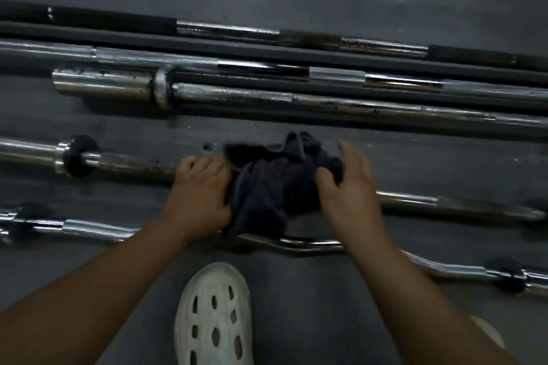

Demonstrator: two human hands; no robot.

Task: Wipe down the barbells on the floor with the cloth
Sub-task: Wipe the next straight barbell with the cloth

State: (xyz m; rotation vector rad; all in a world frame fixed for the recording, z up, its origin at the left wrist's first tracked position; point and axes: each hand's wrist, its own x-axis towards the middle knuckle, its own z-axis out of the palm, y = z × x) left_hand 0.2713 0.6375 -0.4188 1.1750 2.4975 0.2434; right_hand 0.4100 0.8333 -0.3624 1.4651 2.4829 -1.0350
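Fingers of the left hand are curled down over the left edge of the cloth, clamping it against the bar. Those of the right hand are apart and fairly straight, with the thumb touching the cloth's right side. That hand is blurred, so I cannot tell whether it has any real hold.

The dark cloth lies bunched over the middle of the bar, on the floor, with one corner hanging toward the curl bar just nearer the person. Three more bars lie beyond, side by side and well apart from the hands. A white shoe stands near the curl bar.

The step in hand looks like wiping this bar. To do it well, the cloth should wrap round the bar rather than sit on top, so the underside gets cleaned too. Both hands would need to close around it and slide it along the whole length. Left of the hands the bar shows dark, rusty-looking spots, which likely call for firm pressure and repeated strokes. The loose corner is best gathered in so it does not drag on the floor.
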